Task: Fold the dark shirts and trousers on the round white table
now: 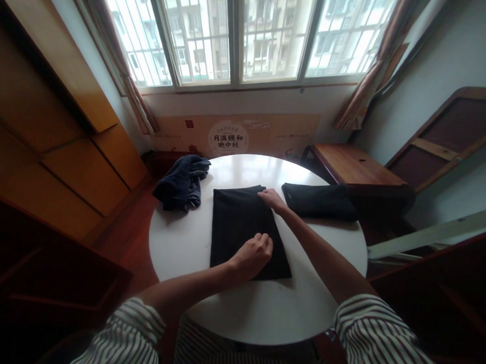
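Note:
A black garment (235,219), folded into a rough rectangle, lies in the middle of the round white table (183,249). At its far right corner my right hand (272,199) is closed, pinching the fabric edge. My left hand (253,253) is closed over the nearer right part of the cloth, its fingertips curled down against the dark fabric. The exact grip of those fingers is partly hidden. Whether the garment is trousers or a top cannot be made out.
A crumpled dark blue garment (178,184) lies at the table's left edge. On the right sits another folded black garment (317,201). Behind stand a low wooden table (356,163) and a window (269,38); wooden cabinets (82,164) are at left.

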A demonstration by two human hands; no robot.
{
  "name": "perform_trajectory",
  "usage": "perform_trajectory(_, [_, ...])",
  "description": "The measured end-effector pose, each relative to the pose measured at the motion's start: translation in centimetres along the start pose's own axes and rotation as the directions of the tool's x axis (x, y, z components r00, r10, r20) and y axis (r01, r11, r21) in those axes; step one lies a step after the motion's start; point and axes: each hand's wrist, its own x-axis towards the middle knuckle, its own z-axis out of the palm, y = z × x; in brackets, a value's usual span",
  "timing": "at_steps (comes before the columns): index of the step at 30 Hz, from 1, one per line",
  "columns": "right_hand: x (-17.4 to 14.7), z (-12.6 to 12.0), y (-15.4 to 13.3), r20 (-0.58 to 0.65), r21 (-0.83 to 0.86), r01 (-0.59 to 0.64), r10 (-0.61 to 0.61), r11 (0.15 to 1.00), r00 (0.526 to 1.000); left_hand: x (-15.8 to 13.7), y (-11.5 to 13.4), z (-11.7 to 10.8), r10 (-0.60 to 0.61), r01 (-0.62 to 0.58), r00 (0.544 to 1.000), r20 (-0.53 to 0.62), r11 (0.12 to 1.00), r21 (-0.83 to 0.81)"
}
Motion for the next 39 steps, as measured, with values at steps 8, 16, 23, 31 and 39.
perform_trajectory(8, [0.5,-0.2,-1.6,-0.077,-0.220,0.026,-0.043,0.975,0.996,-2.3,0.0,-0.8,0.018,-0.040,0.996,-0.090,0.969,-0.245])
perform_trajectory(16, [-11.9,-1.8,0.6,0.326,-0.328,0.727,-0.649,0.603,0.687,-10.4,-5.5,-1.6,-0.145,0.039,0.962,-0.232,0.913,-0.407])
perform_trajectory(23, [-20.5,-3.0,4.7,0.530,-0.297,0.776,-0.580,0.556,0.619,-15.4,-7.3,0.6,0.058,-0.070,0.997,-0.043,0.936,-0.345])
perform_trajectory(31, [-20.3,-5.4,4.4,0.585,-0.242,0.819,-0.595,0.520,0.551,-15.8,-8.9,-0.1,0.291,-0.304,0.950,-0.114,0.945,-0.123])
perform_trajectory(39, [-18.1,-5.8,5.3,0.619,-0.243,0.860,-0.610,0.449,0.494,-13.0,-9.9,-0.8,0.344,-0.352,0.930,-0.130,0.935,-0.039])
